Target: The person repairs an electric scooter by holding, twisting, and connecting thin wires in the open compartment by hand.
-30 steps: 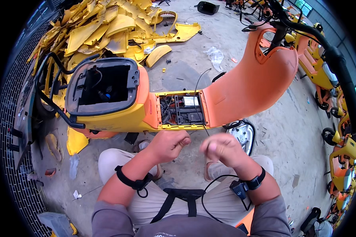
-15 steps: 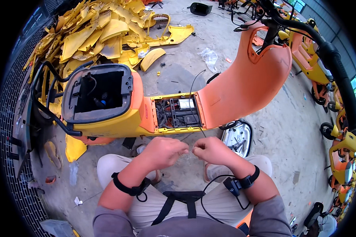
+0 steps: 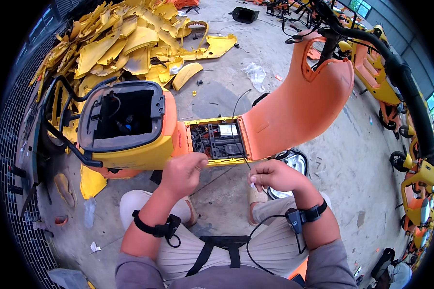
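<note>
A yellow and orange scooter body [image 3: 149, 153] lies across in front of me. Its floor compartment [image 3: 218, 163] is uncovered, showing wires, dark parts and a silver box [image 3: 228, 129]. A thin black cable [image 3: 233, 113] crosses the compartment and runs down to my right hand [image 3: 277, 176]. That hand pinches it, with a small white bit [image 3: 252, 185] at the fingertips. My left hand [image 3: 183, 174] is closed beside the compartment's near left corner, its fingertips curled together; whether anything is in them is hidden. The orange front panel [image 3: 299, 108] rises to the right.
An open black seat bin [image 3: 125, 139] gapes at the scooter's rear. Yellow panels [image 3: 115, 43] are heaped behind it. On the floor beyond my right hand lies a metal-lined tray-like part [image 3: 298, 164]. Clear plastic [image 3: 255, 76] lies farther back; more scooters [image 3: 417, 185] line the right side.
My hands have drawn apart: the left went left and up toward the compartment edge, the right moved slightly right. A small white bit now shows at the right fingertips.
</note>
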`<state>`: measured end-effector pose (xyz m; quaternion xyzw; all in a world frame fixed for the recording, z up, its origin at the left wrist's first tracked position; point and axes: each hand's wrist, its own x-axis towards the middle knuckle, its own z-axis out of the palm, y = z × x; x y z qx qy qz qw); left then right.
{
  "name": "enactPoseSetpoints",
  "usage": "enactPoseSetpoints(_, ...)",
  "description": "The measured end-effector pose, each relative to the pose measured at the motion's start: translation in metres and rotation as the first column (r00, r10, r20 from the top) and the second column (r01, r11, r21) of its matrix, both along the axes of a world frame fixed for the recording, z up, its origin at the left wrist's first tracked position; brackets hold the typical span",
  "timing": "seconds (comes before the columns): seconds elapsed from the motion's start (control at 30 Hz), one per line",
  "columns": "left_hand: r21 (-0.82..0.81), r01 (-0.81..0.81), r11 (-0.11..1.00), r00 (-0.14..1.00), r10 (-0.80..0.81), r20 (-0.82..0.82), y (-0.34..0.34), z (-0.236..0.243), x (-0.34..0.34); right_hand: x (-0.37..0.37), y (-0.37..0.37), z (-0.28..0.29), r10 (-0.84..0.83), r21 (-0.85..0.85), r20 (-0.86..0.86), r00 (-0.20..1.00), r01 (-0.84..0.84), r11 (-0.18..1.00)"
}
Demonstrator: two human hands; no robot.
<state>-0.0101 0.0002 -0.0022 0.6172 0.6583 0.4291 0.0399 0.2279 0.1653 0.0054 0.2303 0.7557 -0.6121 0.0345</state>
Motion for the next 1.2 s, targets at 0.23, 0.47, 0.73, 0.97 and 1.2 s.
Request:
enactPoseSetpoints(0.23,0.0,-0.044,0.999,0.994,0.044,0.096,0.005,-0.004,-0.002,0.016,0.005,0.018,0.044,-0.355,-0.199,0.979,-0.114,0.928)
enactPoseSetpoints(0.47,-0.028,0.257,0.966,0.966,-0.257,-0.012,0.011,-0.015,0.022,0.007,-0.016,0.008,-0.442,-0.624,-0.539,0.717,0.014,0.781)
enactPoseSetpoints(0.73,-0.111,0.327,0.939,0.943,-0.332,-0.028,0.004,-0.004,0.025,-0.01,-0.01,0.0,-0.435,0.197,-0.494,0.753,0.584,0.787)
enactPoseSetpoints(0.97,-0.097,0.131,0.987,0.991,-0.134,-0.027,0.006,-0.011,0.016,-0.003,0.0,0.0,-0.445,-0.261,-0.128,0.886,0.403,0.877)
enactPoseSetpoints(1.2,-0.265,-0.176,0.948,0.96,0.225,0.167,0.018,-0.024,-0.007,0.006,-0.011,-0.003,-0.16,-0.707,-0.339,0.927,-0.139,0.694)
